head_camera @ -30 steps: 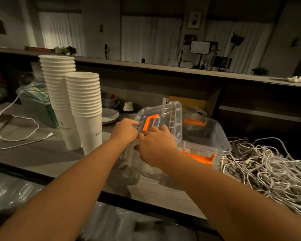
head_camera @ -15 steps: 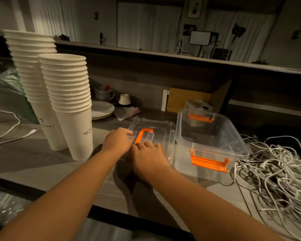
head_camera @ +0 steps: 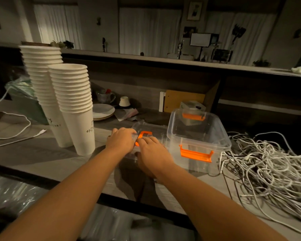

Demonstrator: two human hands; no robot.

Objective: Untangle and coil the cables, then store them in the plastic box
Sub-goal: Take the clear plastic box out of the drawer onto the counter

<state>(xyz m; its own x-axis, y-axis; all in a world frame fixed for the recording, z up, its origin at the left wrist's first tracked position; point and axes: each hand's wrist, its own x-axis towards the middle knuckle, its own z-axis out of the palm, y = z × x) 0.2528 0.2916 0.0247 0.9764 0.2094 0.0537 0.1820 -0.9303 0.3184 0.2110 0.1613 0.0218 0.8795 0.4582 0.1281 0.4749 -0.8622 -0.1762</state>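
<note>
- so far only the plastic box (head_camera: 215, 134) stands open; the left hand (head_camera: 121, 140) and right hand (head_camera: 152, 153) grip its lid (head_camera: 155, 130) just left of the box.
- cables (head_camera: 268, 164) lie tangled right of the box, none coiled or stored yet.

Glossy clear plastic box (head_camera: 198, 136), matt paper cups (head_camera: 73, 94).

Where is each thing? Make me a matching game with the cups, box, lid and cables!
1. paper cups
2. plastic box
3. lid
4. cables

a. tangled heap, far right
b. held by left hand and right hand
c. two stacks, left
d. open, between lid and cables

Pairs: 1-c, 2-d, 3-b, 4-a
</note>
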